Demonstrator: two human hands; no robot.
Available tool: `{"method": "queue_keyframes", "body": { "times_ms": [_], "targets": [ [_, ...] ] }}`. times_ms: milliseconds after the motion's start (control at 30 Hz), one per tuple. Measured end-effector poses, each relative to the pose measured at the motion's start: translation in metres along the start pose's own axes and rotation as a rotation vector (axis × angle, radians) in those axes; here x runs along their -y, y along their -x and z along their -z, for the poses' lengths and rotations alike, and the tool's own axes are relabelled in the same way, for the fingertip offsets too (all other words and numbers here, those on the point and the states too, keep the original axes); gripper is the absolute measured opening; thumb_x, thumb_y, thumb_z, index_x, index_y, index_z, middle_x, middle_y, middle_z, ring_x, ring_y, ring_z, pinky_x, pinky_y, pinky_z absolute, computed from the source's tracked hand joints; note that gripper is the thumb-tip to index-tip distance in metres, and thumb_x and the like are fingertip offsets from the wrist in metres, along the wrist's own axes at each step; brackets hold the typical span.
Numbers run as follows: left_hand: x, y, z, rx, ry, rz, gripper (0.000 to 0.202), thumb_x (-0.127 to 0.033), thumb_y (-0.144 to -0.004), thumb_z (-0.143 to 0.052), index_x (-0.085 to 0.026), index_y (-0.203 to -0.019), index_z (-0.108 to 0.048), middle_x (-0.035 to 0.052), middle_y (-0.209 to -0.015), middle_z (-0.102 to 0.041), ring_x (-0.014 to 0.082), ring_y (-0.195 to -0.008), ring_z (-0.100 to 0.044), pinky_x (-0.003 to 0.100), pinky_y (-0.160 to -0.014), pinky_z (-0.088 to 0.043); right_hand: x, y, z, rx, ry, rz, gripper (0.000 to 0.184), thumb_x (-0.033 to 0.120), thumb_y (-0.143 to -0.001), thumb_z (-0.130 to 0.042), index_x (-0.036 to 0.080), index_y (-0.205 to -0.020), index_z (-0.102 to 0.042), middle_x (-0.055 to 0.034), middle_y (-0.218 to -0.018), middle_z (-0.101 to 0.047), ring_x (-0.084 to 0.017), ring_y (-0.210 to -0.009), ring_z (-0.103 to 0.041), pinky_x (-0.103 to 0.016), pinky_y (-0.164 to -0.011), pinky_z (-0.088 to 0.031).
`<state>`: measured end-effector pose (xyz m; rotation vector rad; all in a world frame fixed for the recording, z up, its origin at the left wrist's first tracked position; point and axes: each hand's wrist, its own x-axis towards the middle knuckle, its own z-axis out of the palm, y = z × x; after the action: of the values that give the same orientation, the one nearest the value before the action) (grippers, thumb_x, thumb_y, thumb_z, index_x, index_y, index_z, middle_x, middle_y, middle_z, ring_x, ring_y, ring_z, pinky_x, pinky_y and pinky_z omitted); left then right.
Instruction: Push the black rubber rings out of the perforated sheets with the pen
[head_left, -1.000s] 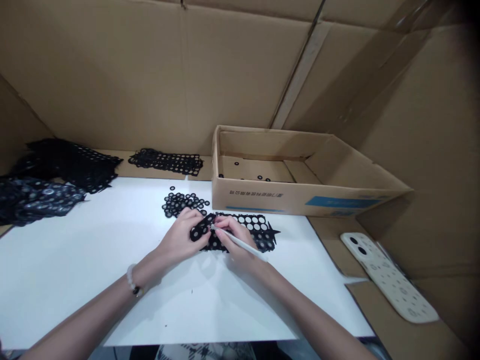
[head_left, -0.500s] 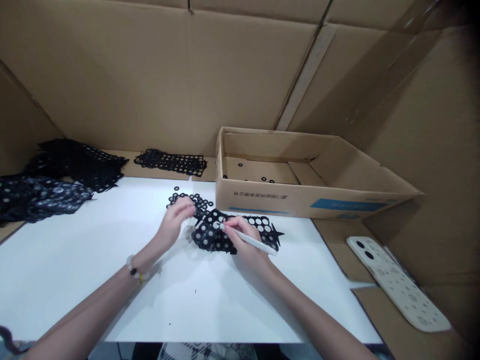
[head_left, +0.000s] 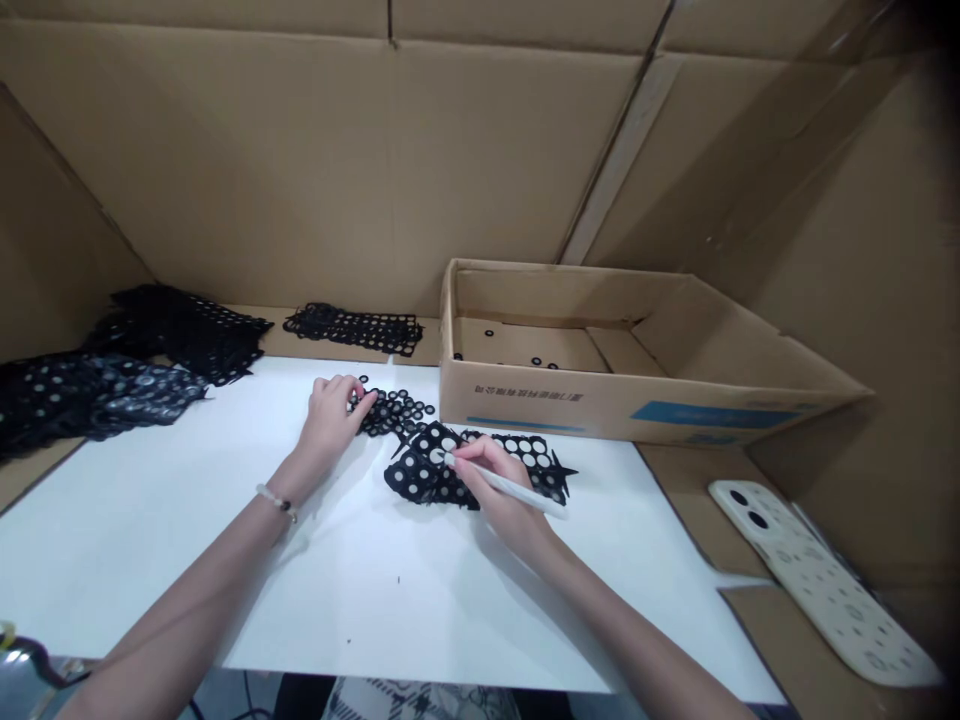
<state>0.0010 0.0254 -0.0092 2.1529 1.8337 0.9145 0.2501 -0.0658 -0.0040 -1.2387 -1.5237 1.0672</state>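
A black punched sheet (head_left: pixel 480 468) full of round holes lies on the white table (head_left: pixel 187 520) in front of me. My right hand (head_left: pixel 491 485) is closed round a white pen-like tool (head_left: pixel 510 488), whose tip rests on the sheet's left part. My left hand (head_left: pixel 330 415) has its fingers curled and pinched at the edge of a small heap of loose black rings (head_left: pixel 394 410), just behind and left of the sheet. What the fingertips hold is too small to make out.
An open cardboard box (head_left: pixel 600 405) with a few rings inside stands behind the sheet. Piles of black punched sheets lie at the far left (head_left: pixel 112 370) and back (head_left: pixel 352 327). A white phone case (head_left: pixel 817 580) rests at the right. Cardboard walls surround the table.
My left hand let go of the sheet and moved back and left to the ring heap. The sheet's left part now lies folded up. My right hand stayed on the sheet with the tool.
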Motion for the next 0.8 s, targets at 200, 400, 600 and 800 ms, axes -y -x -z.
{"method": "queue_keyframes", "body": {
  "times_ms": [200,400,600,800],
  "targets": [
    [-0.032,0.015,0.002,0.445,0.596,-0.050,0.031,-0.045,-0.087,-0.051,-0.019,-0.099,-0.064,0.0060,-0.098,-0.066,0.0236,-0.095,-0.056,0.034,-0.083,-0.043,0.000,-0.001,0.003,0.042,0.001,0.051,0.013,0.033,-0.088,-0.057,0.021,-0.084,-0.060,-0.0022,-0.084,-0.064,-0.017,-0.075,-0.060,-0.027,-0.066,-0.044],
    [-0.047,0.029,-0.013,0.481,0.706,-0.008,0.031,-0.043,-0.081,-0.061,-0.015,-0.068,-0.059,-0.0010,-0.066,-0.057,0.0157,-0.068,-0.052,0.025,-0.064,-0.039,0.002,-0.003,0.003,0.070,0.061,0.097,0.016,0.035,-0.088,-0.056,0.021,-0.083,-0.061,-0.0041,-0.089,-0.067,-0.019,-0.081,-0.062,-0.029,-0.071,-0.047],
    [-0.054,0.032,-0.011,0.342,0.695,0.058,0.025,-0.039,-0.081,-0.061,-0.015,-0.076,-0.063,0.0008,-0.076,-0.063,0.0177,-0.075,-0.055,0.027,-0.070,-0.042,0.000,-0.002,0.017,-0.053,-0.038,0.169,0.047,0.045,-0.096,-0.031,0.020,-0.076,-0.065,-0.0054,-0.082,-0.067,-0.021,-0.080,-0.061,-0.032,-0.072,-0.047],
    [-0.059,0.036,-0.011,0.268,0.695,0.106,0.026,-0.040,-0.081,-0.061,-0.015,-0.072,-0.063,0.0013,-0.073,-0.064,0.0181,-0.074,-0.057,0.027,-0.070,-0.044,0.002,-0.001,0.021,-0.078,-0.104,0.101,0.050,0.051,-0.095,-0.032,0.020,-0.074,-0.066,-0.0011,-0.056,-0.057,-0.016,-0.051,-0.054,-0.027,-0.049,-0.044]
  ]
}}
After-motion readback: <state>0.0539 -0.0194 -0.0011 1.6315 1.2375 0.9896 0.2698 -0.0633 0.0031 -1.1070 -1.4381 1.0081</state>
